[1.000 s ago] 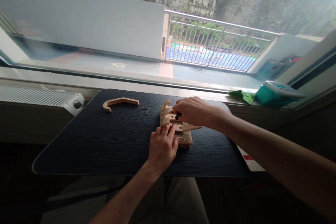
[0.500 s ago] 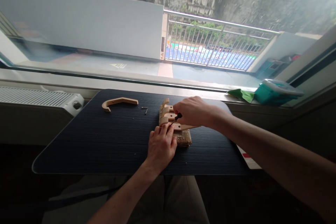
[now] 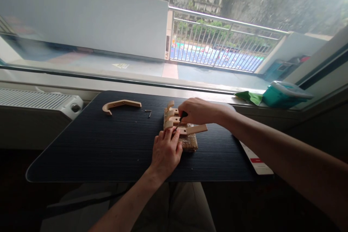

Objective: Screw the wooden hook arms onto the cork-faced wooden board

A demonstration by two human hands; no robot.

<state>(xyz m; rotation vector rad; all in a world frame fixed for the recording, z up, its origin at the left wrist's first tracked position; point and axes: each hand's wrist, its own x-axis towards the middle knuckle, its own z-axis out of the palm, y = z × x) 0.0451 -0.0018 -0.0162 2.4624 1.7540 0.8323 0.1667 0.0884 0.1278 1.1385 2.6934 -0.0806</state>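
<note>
My right hand is closed around the dark handle of a screwdriver. The screwdriver slants down to the left, its tip near my left fingertips at the nearest wooden hook. That hook lies across a brown, plastic-wrapped block, with its straight end sticking out to the right. Two more wooden hooks sit behind it on the block, their curled ends to the left. My left hand presses the near hook and block with its fingers; what its fingertips pinch is hidden.
A loose wooden hook and two small screws lie on the dark table to the left. A white card with a red mark is at the right edge. A teal box and green cloth rest on the windowsill.
My right hand has tilted and drawn slightly back and up, uncovering the near hook's straight end and more of the screwdriver. My left hand stays in place. The view has shifted slightly.
</note>
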